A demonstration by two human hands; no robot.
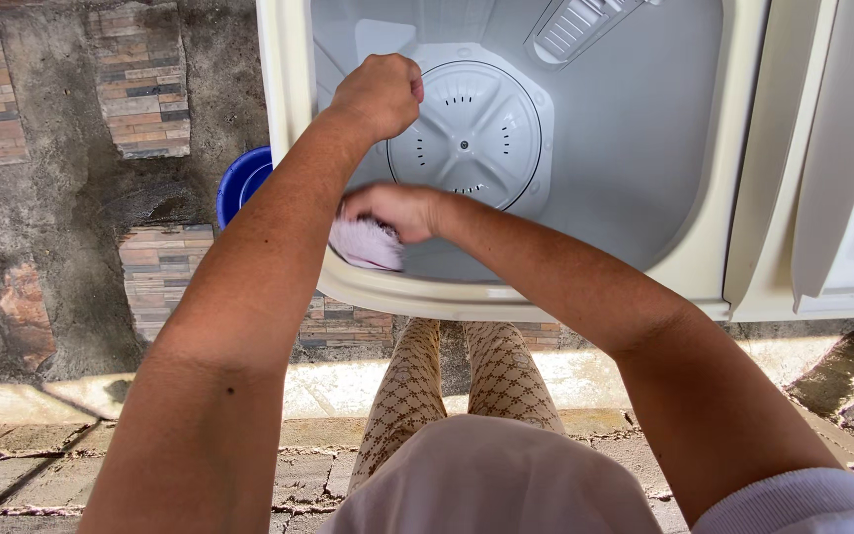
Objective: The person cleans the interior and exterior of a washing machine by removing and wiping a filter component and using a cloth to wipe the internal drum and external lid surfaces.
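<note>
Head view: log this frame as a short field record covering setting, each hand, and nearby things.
setting: outdoors, white washing machine tub on a brick and concrete floor
left hand: left hand closed in a fist, reaching into the tub; whether it holds anything cannot be told
right hand: right hand presses a pale cloth against the tub's near inner wall
tub inside: round pulsator disc at the bottom
nearby: blue basin on the floor beside the machine

Crumpled pale pink cloth (366,243) pressed against the white tub's (635,168) near inner wall.
</note>
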